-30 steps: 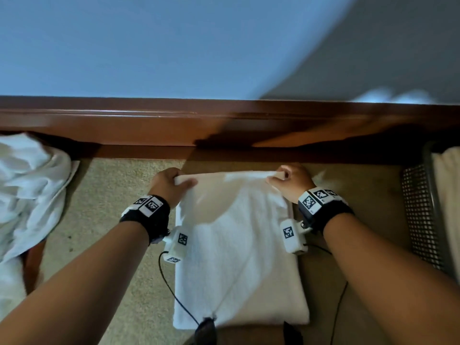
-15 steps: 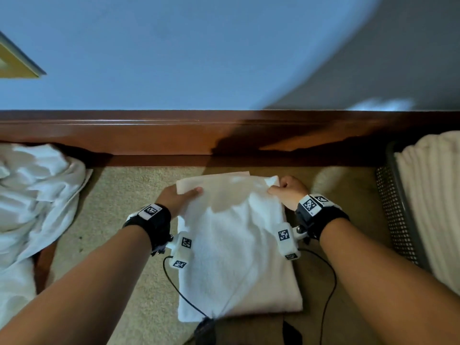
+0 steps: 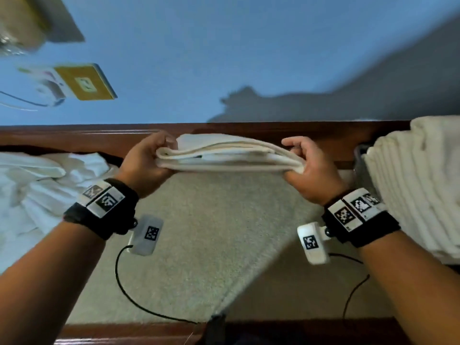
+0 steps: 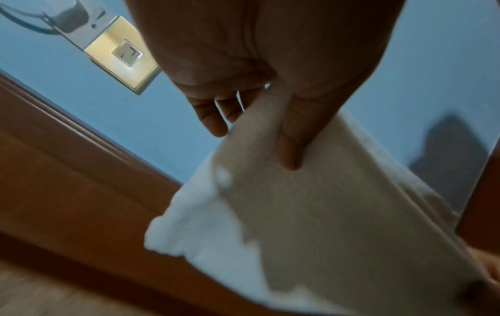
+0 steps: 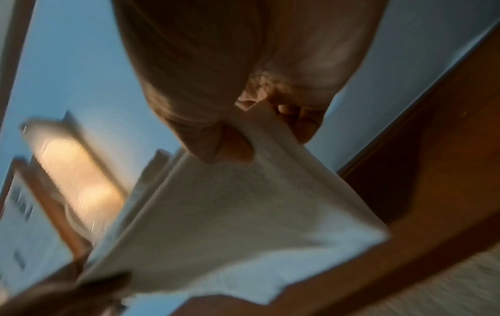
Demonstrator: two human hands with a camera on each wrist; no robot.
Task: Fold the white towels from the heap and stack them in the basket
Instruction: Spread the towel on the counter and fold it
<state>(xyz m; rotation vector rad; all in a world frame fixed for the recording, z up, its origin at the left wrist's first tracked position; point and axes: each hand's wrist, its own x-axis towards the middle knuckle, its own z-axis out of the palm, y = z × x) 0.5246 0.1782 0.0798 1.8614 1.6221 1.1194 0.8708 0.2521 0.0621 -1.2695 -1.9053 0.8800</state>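
One folded towel, a flat packet of several layers, hangs in the air above the carpeted floor, in front of the wooden baseboard. The left hand pinches its left end, thumb beneath and fingers curled over the top; the right hand pinches the right end the same way, its fingers wrapped round the edge. Folding of this towel looks finished, so what is left for it is the carry to the basket on the right, where only a bit of the rim shows beside a tall stack of folded towels. Their ridged edges suggest about ten, too soft to count surely. On the left the heap of unfolded white towels is crumpled, number unclear, so I judge the task well advanced but not done. Counted: one towel in hand, one stack, one heap, one basket, two hands.
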